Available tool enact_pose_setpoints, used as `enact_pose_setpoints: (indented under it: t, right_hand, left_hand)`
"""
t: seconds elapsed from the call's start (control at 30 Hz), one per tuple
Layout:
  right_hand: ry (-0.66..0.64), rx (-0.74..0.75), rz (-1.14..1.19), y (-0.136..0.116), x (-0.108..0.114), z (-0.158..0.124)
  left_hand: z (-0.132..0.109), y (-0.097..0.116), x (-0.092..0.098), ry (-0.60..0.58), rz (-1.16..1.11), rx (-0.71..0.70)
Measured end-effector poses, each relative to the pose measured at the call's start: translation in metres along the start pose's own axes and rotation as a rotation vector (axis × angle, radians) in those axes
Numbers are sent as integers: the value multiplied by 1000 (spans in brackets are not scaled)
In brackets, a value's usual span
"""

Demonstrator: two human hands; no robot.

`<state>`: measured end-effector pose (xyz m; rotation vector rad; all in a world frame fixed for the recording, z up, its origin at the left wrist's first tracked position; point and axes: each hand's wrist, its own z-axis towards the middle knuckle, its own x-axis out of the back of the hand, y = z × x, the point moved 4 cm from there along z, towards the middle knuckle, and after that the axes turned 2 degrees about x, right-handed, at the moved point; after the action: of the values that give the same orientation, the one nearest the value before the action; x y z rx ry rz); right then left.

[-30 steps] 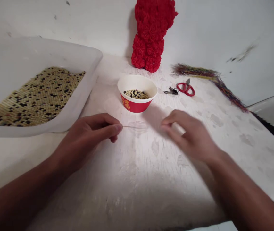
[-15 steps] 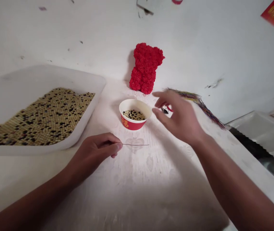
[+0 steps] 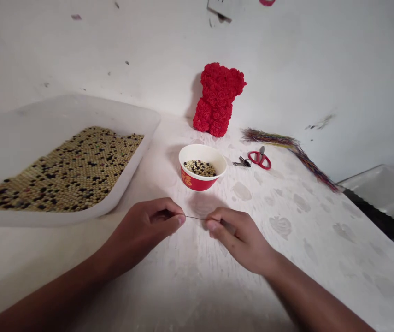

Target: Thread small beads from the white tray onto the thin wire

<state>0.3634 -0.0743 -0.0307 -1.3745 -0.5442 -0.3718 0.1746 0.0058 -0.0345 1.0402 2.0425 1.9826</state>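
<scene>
Left fingers (image 3: 179,220) and right fingers (image 3: 213,225) pinch opposite ends of a thin needle (image 3: 197,217), held level over the counter (image 3: 286,272). At 12 o'clock, a red paper bowl (image 3: 197,180) holds mixed beads (image 3: 200,168). At 10 o'clock, a white plastic tray (image 3: 141,124) holds tan and black beads (image 3: 61,175). Red-handled scissors (image 3: 259,159) lie at 1 o'clock; a red rose bear (image 3: 215,101) stands against the white wall (image 3: 303,69).

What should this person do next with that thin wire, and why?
Probably lower the wire towards the bowl of beads. The left hand and right hand both pinch it just in front of the bowl, so the beads look within easy reach.
</scene>
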Motion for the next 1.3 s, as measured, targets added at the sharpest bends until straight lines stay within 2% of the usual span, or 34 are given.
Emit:
enact_pose_setpoints:
  t: [0.13,0.4,0.57,0.83,1.3]
  right_hand:
    - [34,20,41,6,-2,-3]
    - [201,1,124,18,-1,-6]
    - [140,55,40,14,1,-8]
    - [106,141,-25,7,0,-9]
    - [131,173,-80,7,0,-10]
  left_hand:
    - [2,0,-2,-30,19,-2]
    - [5,-8,5,-40,-27,134]
    - [7,-10,8,-13,-23,196]
    - [7,-10,7,2,7,188]
    - [5,-9,4,-6,20,63]
